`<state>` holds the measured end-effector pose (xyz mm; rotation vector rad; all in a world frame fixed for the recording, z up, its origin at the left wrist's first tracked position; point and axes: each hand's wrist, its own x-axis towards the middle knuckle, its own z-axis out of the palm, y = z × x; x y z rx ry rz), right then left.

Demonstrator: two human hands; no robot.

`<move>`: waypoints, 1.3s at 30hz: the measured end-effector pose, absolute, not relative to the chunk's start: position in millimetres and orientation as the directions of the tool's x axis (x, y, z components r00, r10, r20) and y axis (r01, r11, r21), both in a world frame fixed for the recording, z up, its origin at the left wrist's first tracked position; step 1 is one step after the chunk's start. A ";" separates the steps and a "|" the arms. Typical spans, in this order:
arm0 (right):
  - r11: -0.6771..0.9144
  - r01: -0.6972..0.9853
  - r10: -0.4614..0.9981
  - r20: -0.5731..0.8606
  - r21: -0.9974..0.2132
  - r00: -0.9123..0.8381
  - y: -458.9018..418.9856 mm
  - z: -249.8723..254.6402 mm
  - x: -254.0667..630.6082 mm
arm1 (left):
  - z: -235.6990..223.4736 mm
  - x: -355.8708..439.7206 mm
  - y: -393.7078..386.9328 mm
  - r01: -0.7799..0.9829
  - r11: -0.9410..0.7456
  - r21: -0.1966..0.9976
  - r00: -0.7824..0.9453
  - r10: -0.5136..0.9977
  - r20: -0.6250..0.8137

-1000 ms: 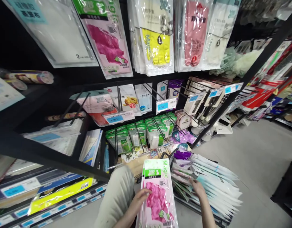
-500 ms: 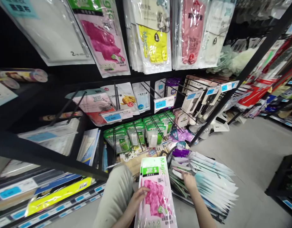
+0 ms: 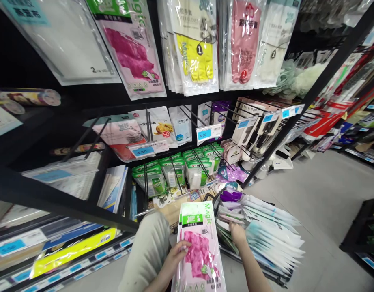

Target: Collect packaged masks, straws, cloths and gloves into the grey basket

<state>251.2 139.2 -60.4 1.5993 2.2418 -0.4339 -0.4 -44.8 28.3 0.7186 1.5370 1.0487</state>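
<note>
Low in front of me, my left hand (image 3: 178, 255) grips a small stack of flat plastic packs of pink cleaning cloths (image 3: 199, 251) by the left edge, thumb on the front. The top pack has a green label and stands nearly upright beside my knee. To its right, my right hand (image 3: 238, 235) reaches into a black basket (image 3: 276, 275) full of flat packets. Its fingers are bent around the edge of a plastic packet (image 3: 228, 219) there, with the fingertips partly hidden. White and pale-blue packets (image 3: 269, 239) lie fanned out just right of that hand.
A matching pink cloth pack (image 3: 129, 48) hangs overhead, next to yellow gloves (image 3: 196, 56) and pink gloves (image 3: 246, 44). Black hooks with price tags (image 3: 209, 133) stick out toward me above green-topped packs (image 3: 199, 172). A slanted black post (image 3: 308, 95) rises at right, beside grey floor (image 3: 329, 190).
My right hand has shifted slightly left and down among the packets in the basket. My left hand and the pink cloth packs have barely moved.
</note>
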 end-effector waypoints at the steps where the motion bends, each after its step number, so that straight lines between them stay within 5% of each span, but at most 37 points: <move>1: 0.303 0.952 0.848 -0.442 -0.051 -0.293 141.4 -57.1 252.0 | 29.0 -0.7 -45.0 -0.087 0.428 0.899 -0.227 0.871 -0.437; 7: 0.216 0.970 0.928 -0.285 -0.109 -0.239 126.8 -14.3 269.3 | 32.6 1.3 -49.1 -0.181 0.359 0.915 -0.242 0.886 -0.396; 10: 0.108 0.928 0.966 -0.183 -0.356 -0.183 86.6 10.3 266.2 | 29.2 3.5 -50.9 -0.202 0.352 0.914 -0.272 0.876 -0.397; 13: -0.038 0.714 0.955 -0.236 -0.699 -0.180 37.5 23.7 248.9 | 24.5 5.2 -51.6 -0.186 0.345 0.920 -0.287 0.877 -0.386; 17: -0.244 0.569 0.910 -0.389 -0.785 -0.146 -4.9 19.6 227.5 | 24.0 6.2 -51.7 -0.109 0.333 0.936 -0.313 0.883 -0.351; 22: -0.393 0.186 0.852 -0.432 -0.901 -0.294 -11.5 16.8 223.0 | 28.3 6.7 -51.7 -0.052 0.359 0.932 -0.363 0.862 -0.353; 26: -0.374 0.189 0.872 -0.414 -0.908 -0.261 -5.9 55.9 228.7 | 28.8 6.6 -51.2 -0.068 0.376 0.924 -0.359 0.855 -0.374; 29: -0.222 0.447 0.909 -0.349 -0.867 -0.226 -6.8 99.3 225.2 | 32.0 7.2 -50.8 -0.087 0.393 0.915 -0.341 0.852 -0.398; 32: 0.014 0.833 0.926 -0.307 -0.553 -0.219 -16.0 129.0 199.5 | 38.6 9.8 -50.2 -0.120 0.409 0.905 -0.362 0.830 -0.423; 34: 0.146 0.930 0.922 -0.295 -0.336 -0.251 -25.3 133.7 170.3 | 43.0 12.9 -49.9 -0.197 0.409 0.891 -0.363 0.814 -0.454; 39: 0.311 0.915 0.859 -0.336 -0.256 -0.386 -47.0 111.7 104.8 | 44.6 19.5 -50.9 -0.473 0.305 0.827 -0.294 0.830 -0.474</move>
